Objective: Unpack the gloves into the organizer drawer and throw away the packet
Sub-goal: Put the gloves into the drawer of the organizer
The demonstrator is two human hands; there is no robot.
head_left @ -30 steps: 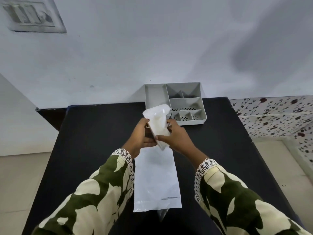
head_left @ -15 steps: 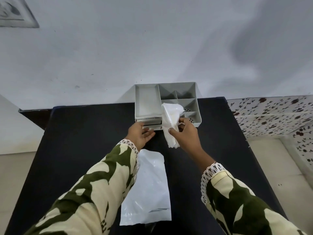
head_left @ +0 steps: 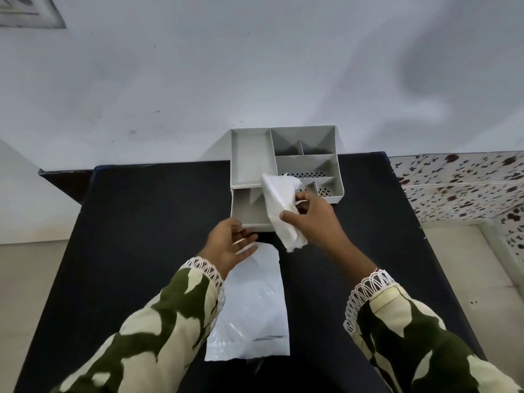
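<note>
Holding gloves [head_left: 279,205] over drawer [head_left: 249,207] edge, right hand [head_left: 314,219]; drawer prob. open.

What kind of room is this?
Probably a plain room in a home: a black table against a bare white wall, a grey organizer on it, and speckled floor tiles beside it.

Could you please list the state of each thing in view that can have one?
Drawer: pulled out of the organizer, nothing visible inside.
Organizer: upright on the table, visible compartments bare.
Gloves: bunched, held above the drawer.
Packet: lying flat on the table.
Right hand: shut on the gloves.
Left hand: open, palm up, at the drawer's front.
</note>
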